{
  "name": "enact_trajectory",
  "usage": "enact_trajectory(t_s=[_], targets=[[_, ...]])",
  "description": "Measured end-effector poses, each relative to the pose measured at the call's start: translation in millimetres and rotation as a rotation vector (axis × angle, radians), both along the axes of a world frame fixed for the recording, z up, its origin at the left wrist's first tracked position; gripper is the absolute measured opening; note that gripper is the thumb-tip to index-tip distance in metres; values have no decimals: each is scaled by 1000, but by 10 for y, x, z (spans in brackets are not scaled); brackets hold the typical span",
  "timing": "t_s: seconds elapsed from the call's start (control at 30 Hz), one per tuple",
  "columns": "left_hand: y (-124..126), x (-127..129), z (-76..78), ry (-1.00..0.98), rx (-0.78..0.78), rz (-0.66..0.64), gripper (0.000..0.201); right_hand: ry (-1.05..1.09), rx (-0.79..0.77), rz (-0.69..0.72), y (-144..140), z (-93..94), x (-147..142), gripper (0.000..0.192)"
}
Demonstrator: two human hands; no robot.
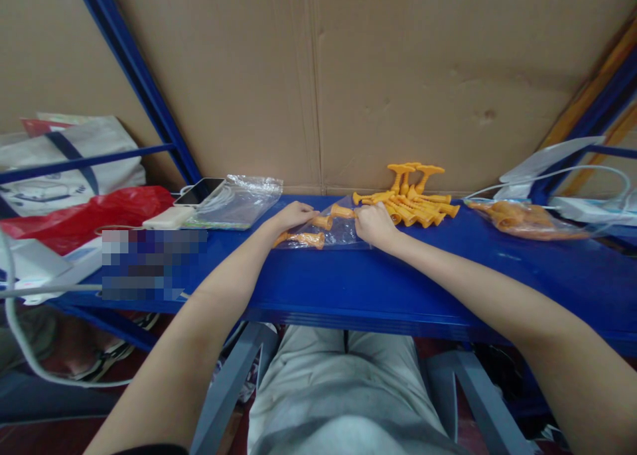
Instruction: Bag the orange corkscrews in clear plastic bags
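I've R grip (377, 225) pinching bag (346, 238) at right edge; L grip (297, 214) on its left, can't tell if pinching. Orange pcs (313, 241) inside, pile (415, 204) right on table (318, 279).

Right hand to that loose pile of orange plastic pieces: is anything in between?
Nothing visible stands between the right hand and the loose pile of orange plastic pieces, which lies just beyond it on the blue table. The hand itself, though, is closed on the clear plastic bag.
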State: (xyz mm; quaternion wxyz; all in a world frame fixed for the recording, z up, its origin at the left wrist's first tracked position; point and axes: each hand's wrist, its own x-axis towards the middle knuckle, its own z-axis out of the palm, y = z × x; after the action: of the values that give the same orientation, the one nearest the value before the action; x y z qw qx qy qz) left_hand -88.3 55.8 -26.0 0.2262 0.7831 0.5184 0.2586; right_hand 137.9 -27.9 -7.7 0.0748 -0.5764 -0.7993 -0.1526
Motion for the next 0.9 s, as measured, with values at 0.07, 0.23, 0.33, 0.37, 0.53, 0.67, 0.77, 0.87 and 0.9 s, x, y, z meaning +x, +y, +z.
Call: enact_trajectory(t_s=[0.07, 0.23, 0.33, 0.37, 0.53, 0.67, 0.77, 0.87, 0.9], targets=[[-17, 3, 11, -24, -5, 1, 37, 44, -4, -11, -15, 18, 2, 34], [0, 38, 13, -42, 7, 70, 42, 138, 30, -31, -21, 18, 14, 32], [33, 56, 0, -68, 4, 149, 45, 113, 49, -13, -15, -14, 8, 34], [41, 60, -4, -75, 5, 161, 45, 92, 50, -5, -15, -25, 1, 34], [52, 64, -9, -83, -6, 170, 46, 1, 20, 29, -21, -55, -63, 37], [55, 65, -10, -80, 4, 171, 43, 10, 4, 42, -14, -39, -123, 37], [47, 68, -3, -91, -8, 181, 45, 48, 14, 61, 11, -31, -146, 37], [35, 75, 14, -82, -8, 204, 47, 112, 5, 125, 62, -68, -133, 36], [33, 77, 20, -75, 1, 213, 47, 138, -2, 158, 86, -96, -121, 35]])
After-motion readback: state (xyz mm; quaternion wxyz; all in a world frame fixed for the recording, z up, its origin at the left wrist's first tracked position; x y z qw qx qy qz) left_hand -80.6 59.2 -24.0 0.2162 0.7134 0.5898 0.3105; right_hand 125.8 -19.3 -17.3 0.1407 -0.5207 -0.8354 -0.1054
